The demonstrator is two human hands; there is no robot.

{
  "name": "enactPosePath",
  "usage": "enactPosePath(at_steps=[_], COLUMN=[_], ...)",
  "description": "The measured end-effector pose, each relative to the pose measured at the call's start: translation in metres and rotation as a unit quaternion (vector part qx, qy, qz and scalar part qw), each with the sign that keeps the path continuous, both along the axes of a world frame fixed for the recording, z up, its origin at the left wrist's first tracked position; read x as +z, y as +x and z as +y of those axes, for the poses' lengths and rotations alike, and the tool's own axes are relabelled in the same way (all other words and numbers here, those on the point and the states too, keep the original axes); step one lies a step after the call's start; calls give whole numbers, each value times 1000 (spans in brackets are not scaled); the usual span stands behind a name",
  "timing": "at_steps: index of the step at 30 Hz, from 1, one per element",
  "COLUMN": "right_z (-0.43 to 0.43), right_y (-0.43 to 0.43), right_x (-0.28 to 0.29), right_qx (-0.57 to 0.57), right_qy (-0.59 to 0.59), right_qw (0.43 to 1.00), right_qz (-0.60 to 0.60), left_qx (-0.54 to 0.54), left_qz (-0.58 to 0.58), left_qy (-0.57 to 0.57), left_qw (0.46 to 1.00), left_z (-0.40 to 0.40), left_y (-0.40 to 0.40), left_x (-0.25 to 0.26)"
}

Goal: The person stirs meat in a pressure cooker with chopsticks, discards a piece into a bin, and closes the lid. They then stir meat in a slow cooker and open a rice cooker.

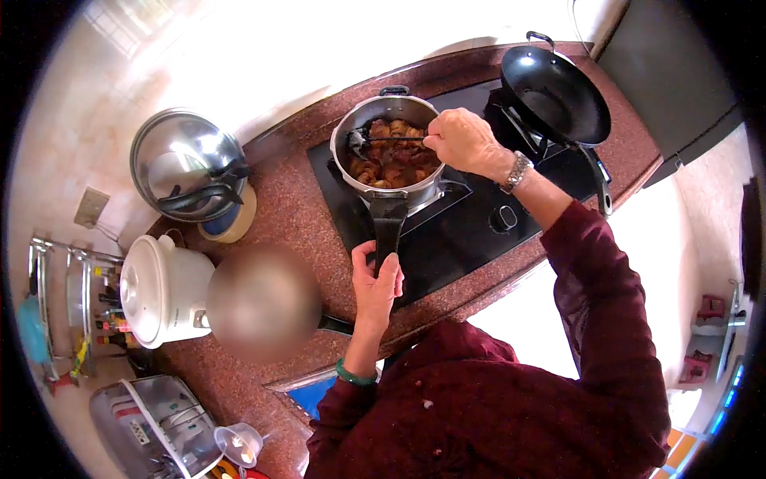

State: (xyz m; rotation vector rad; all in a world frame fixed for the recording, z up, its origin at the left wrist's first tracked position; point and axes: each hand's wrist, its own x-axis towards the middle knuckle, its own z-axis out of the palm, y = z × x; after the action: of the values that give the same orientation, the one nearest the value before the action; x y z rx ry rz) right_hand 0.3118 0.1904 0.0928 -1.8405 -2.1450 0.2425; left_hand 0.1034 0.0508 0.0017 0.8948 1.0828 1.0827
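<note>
A metal pressure cooker pot without its lid stands on the left burner of the black glass cooktop. Browned chunks of food in dark sauce lie inside it. My left hand grips the pot's long black handle near its end, thumb on top. Above the pot's right rim, my right hand is closed on the thin dark handle of a cooking utensil, whose head rests in the food at the pot's left side.
A black wok sits tilted on the right burner. Left of the cooktop are a domed metal lid, a roll of tape, a white slow cooker and a blurred round area. A dish rack stands at lower left.
</note>
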Motion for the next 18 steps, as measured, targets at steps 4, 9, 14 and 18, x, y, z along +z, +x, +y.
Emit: enactPosePath(at_steps=[4,9,14,18], right_z=[5,-1,-9,-13], right_y=[-3,-8,-4,-3], right_x=[-11,-24,-18,-17], right_qx=[1,-1,-16,11], right_qy=[-5,-4,-8,19], right_qw=[1000,1000,997,995], right_qz=[9,23,80,95], left_qx=[-1,10,15,13], left_qz=[-3,10,12,0], left_qy=[1,-12,-10,-9], left_qw=[1000,1000,1000,1000], left_z=[0,1,1,0], left_y=[2,2,3,2], left_x=[2,1,4,3])
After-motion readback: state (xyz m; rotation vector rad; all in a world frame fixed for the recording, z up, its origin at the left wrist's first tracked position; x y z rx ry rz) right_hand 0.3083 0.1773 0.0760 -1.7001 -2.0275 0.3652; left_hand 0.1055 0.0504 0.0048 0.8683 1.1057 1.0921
